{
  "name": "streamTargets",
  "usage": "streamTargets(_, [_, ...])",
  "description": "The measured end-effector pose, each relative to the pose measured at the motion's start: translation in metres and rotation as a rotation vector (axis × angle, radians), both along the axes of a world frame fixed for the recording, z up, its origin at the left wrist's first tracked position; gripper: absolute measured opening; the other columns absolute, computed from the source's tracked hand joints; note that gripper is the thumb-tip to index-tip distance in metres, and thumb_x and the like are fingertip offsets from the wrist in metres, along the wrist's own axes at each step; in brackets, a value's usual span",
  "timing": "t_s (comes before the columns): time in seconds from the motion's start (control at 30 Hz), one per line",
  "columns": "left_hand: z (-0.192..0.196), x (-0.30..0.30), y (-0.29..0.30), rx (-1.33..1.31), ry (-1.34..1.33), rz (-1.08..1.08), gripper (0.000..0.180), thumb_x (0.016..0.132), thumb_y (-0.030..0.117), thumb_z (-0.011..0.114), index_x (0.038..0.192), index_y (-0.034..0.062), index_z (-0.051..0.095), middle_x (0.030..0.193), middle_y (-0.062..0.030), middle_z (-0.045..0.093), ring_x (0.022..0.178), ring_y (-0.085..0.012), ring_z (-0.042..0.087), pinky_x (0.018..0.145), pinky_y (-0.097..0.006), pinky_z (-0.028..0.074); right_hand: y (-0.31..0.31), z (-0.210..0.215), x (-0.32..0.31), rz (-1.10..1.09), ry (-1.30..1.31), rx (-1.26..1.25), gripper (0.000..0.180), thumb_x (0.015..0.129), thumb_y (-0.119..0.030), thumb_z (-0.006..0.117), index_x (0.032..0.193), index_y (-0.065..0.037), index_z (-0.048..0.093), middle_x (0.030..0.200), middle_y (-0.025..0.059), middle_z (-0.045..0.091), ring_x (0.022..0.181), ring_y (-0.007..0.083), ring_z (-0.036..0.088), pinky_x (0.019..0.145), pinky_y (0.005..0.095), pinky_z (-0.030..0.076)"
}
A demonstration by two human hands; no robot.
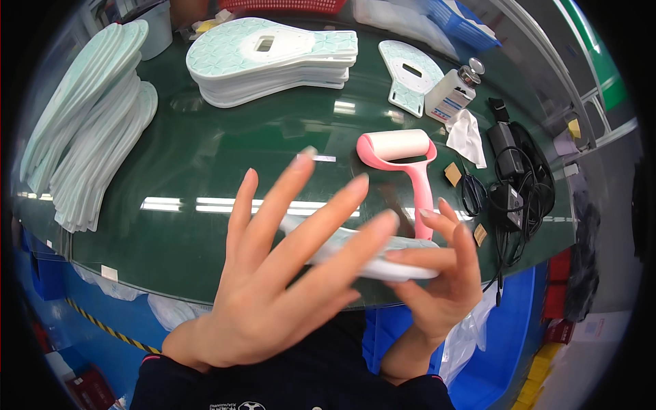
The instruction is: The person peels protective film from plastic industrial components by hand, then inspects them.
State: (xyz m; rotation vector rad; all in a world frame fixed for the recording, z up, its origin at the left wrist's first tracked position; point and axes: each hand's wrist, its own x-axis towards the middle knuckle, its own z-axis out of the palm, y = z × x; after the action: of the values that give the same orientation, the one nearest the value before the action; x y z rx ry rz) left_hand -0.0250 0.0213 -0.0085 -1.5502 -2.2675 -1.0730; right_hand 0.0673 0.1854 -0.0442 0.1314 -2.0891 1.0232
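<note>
A white plastic panel with a pale green top point(404, 270) is held tilted in front of me, above the table's near edge. My right hand point(444, 290) pinches its right end between thumb and fingers. Across the panel's left part, nearer to the camera, my left hand point(273, 287) has its fingers spread and hides much of it. Whether the left hand touches the panel, I cannot tell. Just beyond the panel lies a pink-handled lint roller point(419, 188) with a white roll, its handle end close to my right fingers.
Paddle-shaped panels stand in a stack point(273, 65) at the back and in a leaning row point(102, 137) at left. A single panel point(410, 72), a pump bottle point(452, 94), a white cloth point(466, 137), scissors point(473, 195) and black cables with adapters point(509, 205) lie at right on the green table point(225, 150).
</note>
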Motion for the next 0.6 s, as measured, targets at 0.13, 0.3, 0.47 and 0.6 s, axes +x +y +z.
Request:
streamTargets(0.13, [-0.014, -0.010, -0.004, 0.126, -0.175, -0.039, 0.033, 0.053, 0.002, 0.068, 0.085, 0.0060, 0.059, 0.079, -0.0044, 0.061, 0.082, -0.0188, 0.056, 0.093, -0.049, 0.027, -0.004, -0.007, -0.003, 0.041, 0.126, -0.076, 0.076, 0.057, -0.011, 0.072, 0.121, -0.003, 0.033, 0.097, 0.0144, 0.057, 0.110, 0.0288, 0.041, 0.093, 0.0447, 0.026])
streamTargets(0.3, [-0.023, -0.004, -0.009, 0.642, -0.625, 0.018, 0.024, 0.062, 0.009, 0.069, 0.076, 0.0053, 0.050, 0.071, -0.0049, 0.055, 0.071, -0.0163, 0.053, 0.091, -0.055, 0.028, -0.014, -0.020, 0.004, 0.219, 0.005, -0.894, 0.098, 0.053, -0.016, 0.076, 0.128, 0.002, 0.015, 0.130, 0.0195, 0.024, 0.120, 0.0341, 0.026, 0.093, 0.0419, 0.029])
streamTargets(0.47, [-0.033, 0.000, -0.016, 0.716, -0.787, -0.070, 0.025, 0.064, 0.000, 0.066, 0.083, 0.0031, 0.051, 0.076, -0.0099, 0.059, 0.080, -0.0195, 0.057, 0.092, -0.047, 0.030, -0.031, 0.002, 0.001, -0.076, -0.026, -0.934, 0.111, 0.053, -0.046, 0.073, 0.127, 0.005, 0.008, 0.093, 0.0259, 0.054, 0.090, 0.0339, 0.055, 0.086, 0.0449, 0.039])
streamTargets(0.6, [-0.033, 0.009, -0.020, 0.779, -0.890, 0.042, 0.030, 0.065, 0.004, 0.067, 0.088, 0.0013, 0.047, 0.081, -0.0115, 0.057, 0.078, -0.0185, 0.056, 0.083, -0.037, 0.039, -0.039, 0.041, 0.001, 0.138, 0.089, -1.452, 0.131, 0.034, -0.022, 0.085, 0.130, -0.004, -0.002, 0.124, 0.0203, 0.033, 0.105, 0.0297, 0.045, 0.087, 0.0413, 0.037])
